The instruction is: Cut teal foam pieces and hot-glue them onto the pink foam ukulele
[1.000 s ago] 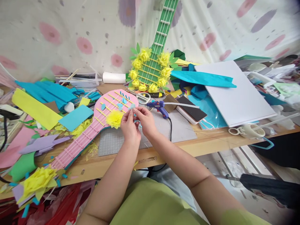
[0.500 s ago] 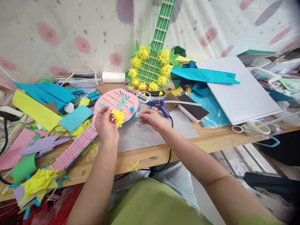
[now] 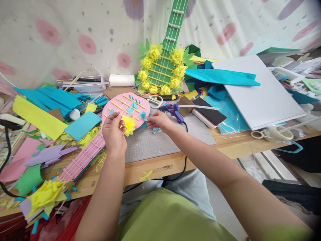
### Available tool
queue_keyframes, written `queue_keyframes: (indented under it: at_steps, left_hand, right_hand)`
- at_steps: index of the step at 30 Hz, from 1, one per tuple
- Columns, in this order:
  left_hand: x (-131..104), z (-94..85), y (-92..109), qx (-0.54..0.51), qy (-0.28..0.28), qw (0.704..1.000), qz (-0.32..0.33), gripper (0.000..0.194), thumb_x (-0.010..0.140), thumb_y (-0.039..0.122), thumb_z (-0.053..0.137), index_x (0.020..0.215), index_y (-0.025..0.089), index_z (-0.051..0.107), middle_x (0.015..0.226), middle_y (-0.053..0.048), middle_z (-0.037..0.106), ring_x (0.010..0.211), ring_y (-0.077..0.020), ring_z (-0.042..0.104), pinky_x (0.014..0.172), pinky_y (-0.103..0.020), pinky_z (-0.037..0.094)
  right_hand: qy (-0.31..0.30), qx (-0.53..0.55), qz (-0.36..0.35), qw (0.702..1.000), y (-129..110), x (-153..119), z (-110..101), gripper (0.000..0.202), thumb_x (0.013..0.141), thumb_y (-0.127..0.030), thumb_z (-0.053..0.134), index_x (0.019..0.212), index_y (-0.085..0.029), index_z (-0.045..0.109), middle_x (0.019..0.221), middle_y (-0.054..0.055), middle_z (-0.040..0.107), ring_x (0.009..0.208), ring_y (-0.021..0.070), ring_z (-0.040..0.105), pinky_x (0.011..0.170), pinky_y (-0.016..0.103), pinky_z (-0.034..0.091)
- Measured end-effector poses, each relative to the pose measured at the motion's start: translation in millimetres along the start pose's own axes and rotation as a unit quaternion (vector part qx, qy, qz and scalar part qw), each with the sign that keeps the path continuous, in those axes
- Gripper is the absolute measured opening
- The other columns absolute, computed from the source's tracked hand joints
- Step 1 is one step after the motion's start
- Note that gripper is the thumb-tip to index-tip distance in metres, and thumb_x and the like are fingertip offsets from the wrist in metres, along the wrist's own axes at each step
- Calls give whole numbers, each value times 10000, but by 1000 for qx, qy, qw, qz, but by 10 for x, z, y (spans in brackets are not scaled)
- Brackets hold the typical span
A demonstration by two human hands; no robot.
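A pink paper guitar [image 3: 84, 154] lies slanted on the desk, with yellow strips, small blue pieces and white strings on its round body. My left hand [image 3: 114, 134] is over the lower left of the body, fingers pinched beside a yellow paper flower [image 3: 128, 125]; what they grip, if anything, is hidden. My right hand [image 3: 158, 121] is at the body's right edge, fingertips together on a small light-blue paper piece [image 3: 146, 119]. Next to it on the body sits a blue paper flower [image 3: 142, 114].
A purple glue gun [image 3: 173, 110] and scissors [image 3: 154, 101] lie behind my right hand on a grey cutting mat [image 3: 150, 147]. A green paper guitar [image 3: 163, 67] stands against the curtain. Paper scraps cover the left side; a white board [image 3: 260, 97] leans at the right.
My right hand has moved slightly left and up, closer to the pink body. The view has shifted a little; my left hand has stayed by the yellow flower.
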State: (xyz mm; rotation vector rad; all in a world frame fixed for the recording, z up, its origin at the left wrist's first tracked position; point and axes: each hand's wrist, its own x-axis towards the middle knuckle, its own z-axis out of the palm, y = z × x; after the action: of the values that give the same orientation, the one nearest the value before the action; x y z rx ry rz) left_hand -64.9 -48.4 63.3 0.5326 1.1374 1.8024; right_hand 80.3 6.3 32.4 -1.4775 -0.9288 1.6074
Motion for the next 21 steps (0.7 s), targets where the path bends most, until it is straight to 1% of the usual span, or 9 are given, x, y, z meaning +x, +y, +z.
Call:
queue_keyframes:
  at_steps: [9,17,21]
  left_hand:
    - [17,-29,-19,5,-2,1000,-5,198,526,178,683,710,168,610,576,56,499,489,-25,439,402,-128,286]
    - [18,-38,-2,9,1,1000,-5,197,520,174,685,702,168,609,577,56,499,484,-23,438,394,-123,286]
    - [19,-51,-4,21,-5,1000,0,178,541,186,676,704,171,605,579,55,492,479,-26,436,400,-132,286]
  right_hand:
    - [-15,9,13,1000,-1,73,44,216,741,-38,606,636,-172,472,505,8,621,451,103,583,420,206,515]
    - [-12,21,7,1000,-2,78,69,217,743,-36,605,623,-162,475,547,28,643,456,104,587,419,212,515]
    - [-15,29,8,999,-6,66,68,204,738,-51,618,639,-164,480,557,31,650,463,106,594,427,205,513]
